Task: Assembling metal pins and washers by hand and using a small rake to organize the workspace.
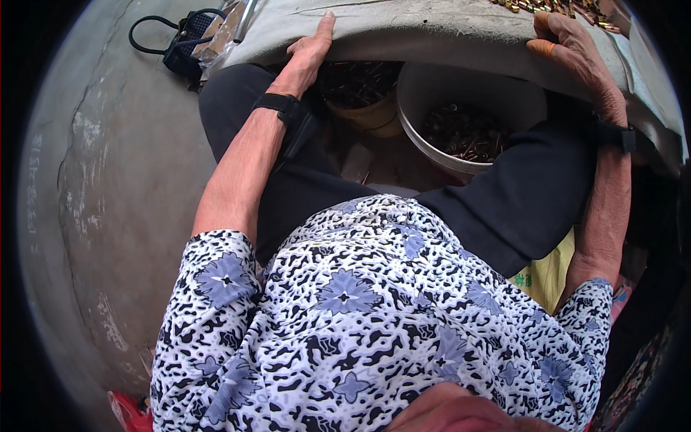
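Note:
My left hand (pixel 311 50) lies on the front edge of a pale grey-white cloth (pixel 425 29), one finger stretched out across it. Nothing shows in its grasp. At the right of the same cloth is my right hand (pixel 572 50), its fingers curled in, with orange covering on fingertips. Whatever those fingers may hold is hidden. Just beyond it lies a heap of small brass-coloured metal pieces (pixel 568 9). Below the cloth edge, between my knees, stands a white bucket (pixel 425 147) partly filled with small metal pieces (pixel 466 133).
Left of the bucket is a yellowish tub (pixel 371 119) with dark, thin pieces inside. A dark bag with looped handles (pixel 183 50) rests on the grey floor (pixel 122 201) at the far left. A yellow sack (pixel 547 273) sits beside my right leg. Something red (pixel 129 412) lies at the lower left.

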A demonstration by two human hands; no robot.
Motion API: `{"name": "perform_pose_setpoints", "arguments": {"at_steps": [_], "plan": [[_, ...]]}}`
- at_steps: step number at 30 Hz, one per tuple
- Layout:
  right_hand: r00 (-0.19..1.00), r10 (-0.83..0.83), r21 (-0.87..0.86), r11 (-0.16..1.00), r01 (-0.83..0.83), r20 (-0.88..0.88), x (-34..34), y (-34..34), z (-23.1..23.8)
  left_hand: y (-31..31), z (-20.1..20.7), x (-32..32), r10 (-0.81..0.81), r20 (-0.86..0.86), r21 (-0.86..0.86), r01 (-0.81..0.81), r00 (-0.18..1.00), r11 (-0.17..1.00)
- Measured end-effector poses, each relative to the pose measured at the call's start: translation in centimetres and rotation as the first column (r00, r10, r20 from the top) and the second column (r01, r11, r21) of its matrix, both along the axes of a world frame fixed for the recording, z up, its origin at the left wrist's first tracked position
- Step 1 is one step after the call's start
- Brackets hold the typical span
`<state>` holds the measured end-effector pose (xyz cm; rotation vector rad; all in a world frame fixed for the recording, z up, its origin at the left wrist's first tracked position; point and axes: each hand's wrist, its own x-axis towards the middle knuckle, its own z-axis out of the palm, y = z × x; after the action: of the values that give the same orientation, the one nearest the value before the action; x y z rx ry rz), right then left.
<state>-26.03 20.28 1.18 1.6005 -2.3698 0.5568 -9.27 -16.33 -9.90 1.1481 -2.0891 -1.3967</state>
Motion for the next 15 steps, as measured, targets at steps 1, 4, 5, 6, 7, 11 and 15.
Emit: {"name": "perform_pose_setpoints", "arguments": {"at_steps": [1,4,5,6,7,11,15], "plan": [[1.0,0.003,-0.026,1.0,-0.003,-0.017,0.1,-0.1,-0.5,0.0,-0.1,0.1,0.001,0.008,0.002,-0.001,1.0,1.0],[0.999,0.014,-0.027,1.0,-0.014,-0.03,0.0,-0.3,0.1,-0.4,-0.2,-0.2,-0.011,0.001,-0.012,0.011,1.0,1.0],[1.0,0.017,0.001,1.0,-0.017,-0.017,0.1,-0.3,0.2,-0.7,-0.4,-0.2,0.002,-0.013,-0.017,-0.002,1.0,1.0],[1.0,0.012,-0.002,1.0,-0.012,-0.011,0.3,-0.5,-0.1,-1.0,-0.5,-0.3,0.014,-0.028,-0.023,-0.015,0.999,1.0],[0.999,0.024,-0.055,0.998,-0.025,-0.022,0.5,-0.8,-0.4,-1.2,-0.7,-0.1,0.009,-0.025,-0.027,-0.01,1.0,1.0],[0.997,0.06,-0.122,0.99,-0.066,-0.05,-0.4,0.4,-1.1,1.3,0.4,0.5,0.005,-0.042,-0.076,-0.009,0.999,0.997],[0.993,0.059,-0.204,0.978,-0.038,0.098,-0.1,1.2,-2.4,1.1,-0.7,0.9,0.058,-0.031,-0.168,-0.063,0.998,0.984]]}}
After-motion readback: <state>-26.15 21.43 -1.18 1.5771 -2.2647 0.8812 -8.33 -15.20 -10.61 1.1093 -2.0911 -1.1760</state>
